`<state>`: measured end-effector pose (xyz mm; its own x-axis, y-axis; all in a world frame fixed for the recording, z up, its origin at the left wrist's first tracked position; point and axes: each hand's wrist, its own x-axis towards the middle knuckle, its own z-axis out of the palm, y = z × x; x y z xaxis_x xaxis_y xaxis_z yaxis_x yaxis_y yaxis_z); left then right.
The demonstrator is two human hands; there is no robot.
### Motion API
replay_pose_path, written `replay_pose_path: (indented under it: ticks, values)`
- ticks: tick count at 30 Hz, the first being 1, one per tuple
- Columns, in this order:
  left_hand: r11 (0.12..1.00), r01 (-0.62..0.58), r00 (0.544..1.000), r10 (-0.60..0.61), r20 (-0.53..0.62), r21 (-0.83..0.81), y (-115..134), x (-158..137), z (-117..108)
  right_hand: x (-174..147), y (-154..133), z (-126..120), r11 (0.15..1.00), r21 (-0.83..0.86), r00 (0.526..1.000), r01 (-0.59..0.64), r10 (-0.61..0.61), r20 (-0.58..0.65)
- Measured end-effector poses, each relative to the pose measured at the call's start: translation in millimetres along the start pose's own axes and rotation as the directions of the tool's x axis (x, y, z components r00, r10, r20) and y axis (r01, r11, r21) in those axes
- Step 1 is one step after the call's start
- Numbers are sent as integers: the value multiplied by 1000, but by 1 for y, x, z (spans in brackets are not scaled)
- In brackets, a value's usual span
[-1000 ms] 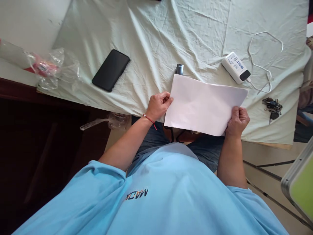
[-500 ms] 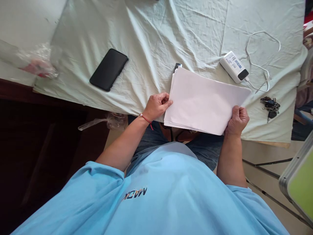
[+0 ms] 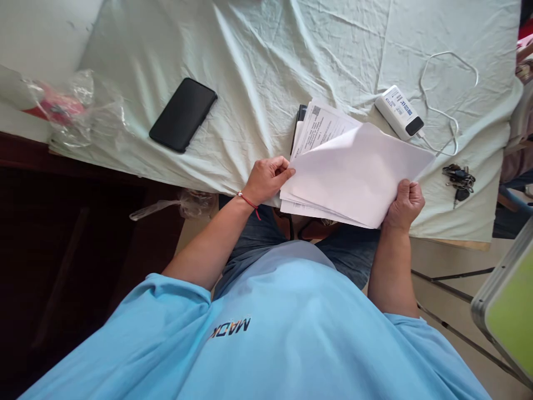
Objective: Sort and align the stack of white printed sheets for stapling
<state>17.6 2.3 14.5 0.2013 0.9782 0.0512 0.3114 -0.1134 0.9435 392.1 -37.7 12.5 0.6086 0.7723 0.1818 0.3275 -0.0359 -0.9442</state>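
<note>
"What colours reach you?"
"I see white papers, black print on one, and pale green cloth."
"And the phone?"
"Black; I also get a white power bank, blue lettering, a red bracelet."

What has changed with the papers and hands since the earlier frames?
The top blank sheet has shifted rightward at its far edge, exposing a printed sheet beneath. Nothing was let go: the left hand and right hand still grip the papers' sides. The phone, white device and keys stayed put.
</note>
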Motion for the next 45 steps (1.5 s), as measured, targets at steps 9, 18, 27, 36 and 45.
replay_pose_path:
  ticks: [9, 18, 27, 36, 45]
  values:
    - [1000, 13, 999, -13, -45, -5, -3, 0, 2, 0, 4, -2, 998, 24, 998, 54, -55, 15]
    - [1000, 8, 995, -7, -99, 8, -2, 1, 1, 0, 5, -1, 1000, -1, 1000, 22, -22, 20]
    - [994, 8, 996, -18, -91, -113, -9, 0, 4, 0, 7, -3, 998, 32, 998, 51, -53, 46]
    - [1000, -15, 990, 13, -144, -8, -8, 1, 3, 3, 12, -4, 994, 33, 993, 101, -102, 52]
    - [992, -21, 991, 4, -136, -123, -14, 2, 7, 4, 15, -4, 993, 25, 992, 114, -115, 59]
